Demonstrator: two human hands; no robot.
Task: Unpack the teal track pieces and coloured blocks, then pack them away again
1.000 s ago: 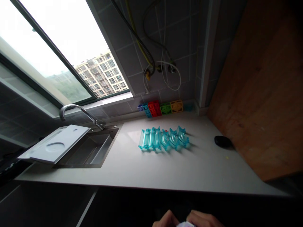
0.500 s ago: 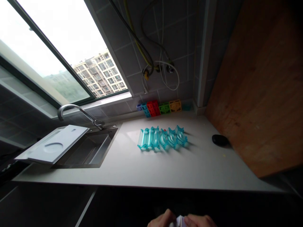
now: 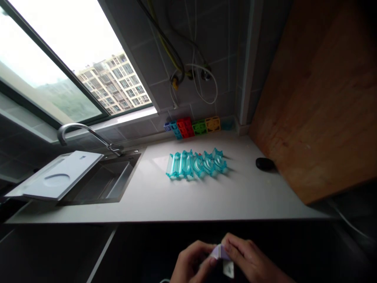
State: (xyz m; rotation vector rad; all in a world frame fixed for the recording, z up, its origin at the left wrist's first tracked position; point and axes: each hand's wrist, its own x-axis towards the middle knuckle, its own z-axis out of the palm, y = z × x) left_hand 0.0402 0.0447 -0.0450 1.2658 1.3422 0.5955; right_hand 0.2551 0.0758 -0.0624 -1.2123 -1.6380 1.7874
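Note:
Below the counter's front edge, my left hand pinches a small lavender-and-white piece between thumb and fingers. Its exact kind is too small to make out. My right hand is closed on the other side of the same piece, the two hands almost meeting. A pale flap or part hangs under it, between the hands. Beyond them on the counter lies a row of clear turquoise plastic pieces, some straight and some curved; neither hand touches these.
Coloured plastic blocks line the back wall. To the left are a sink, a tap and a white board partly over the sink. A black mouse-like object sits beside the wooden panel. Cables hang above.
Both hands have risen further into view with the lavender-and-white piece between them, showing more of it. The view has shifted slightly, moving the counter up and left in the picture.

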